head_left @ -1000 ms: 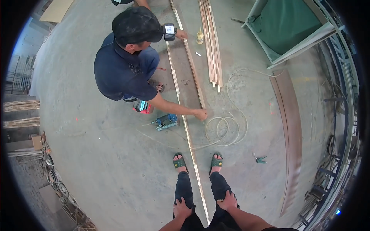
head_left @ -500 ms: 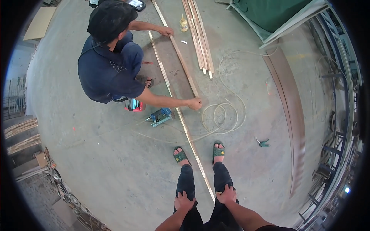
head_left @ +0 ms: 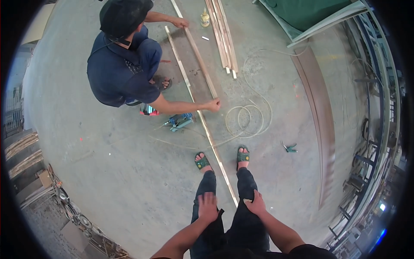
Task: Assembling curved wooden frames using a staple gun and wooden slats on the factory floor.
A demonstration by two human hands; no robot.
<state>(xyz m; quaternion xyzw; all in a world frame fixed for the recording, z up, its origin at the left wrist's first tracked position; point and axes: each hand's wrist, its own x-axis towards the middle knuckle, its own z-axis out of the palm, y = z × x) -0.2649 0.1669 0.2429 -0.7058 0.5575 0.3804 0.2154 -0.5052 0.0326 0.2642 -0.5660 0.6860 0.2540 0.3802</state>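
Note:
My left hand (head_left: 208, 208) is over my left knee with its fingers apart, a little blurred; it holds nothing. On my right knee lies my right hand (head_left: 257, 203), fingers stretched along the trouser leg; a small pale spot shows by its thumb, too small to name. Between my sandalled feet runs a long thin wooden strip (head_left: 207, 131) on the floor. A crouching co-worker (head_left: 123, 71) in dark clothes and a cap grips another wooden strip (head_left: 200, 62) with both hands, to the right of the long one. Neither of my hands touches the wood.
A blue nail gun (head_left: 180, 122) and a red-and-teal object (head_left: 148, 110) lie near the co-worker. Beyond are a glue bottle (head_left: 205, 19) and several bundled strips (head_left: 223, 39). A coiled hose (head_left: 262, 123), a green hand tool (head_left: 290, 148) and a long brown board (head_left: 317, 112) lie rightward.
My left hand has loosened from my knee, its fingers now extended. My right hand stays on the right knee. The view has shifted slightly; the co-worker still holds the strip.

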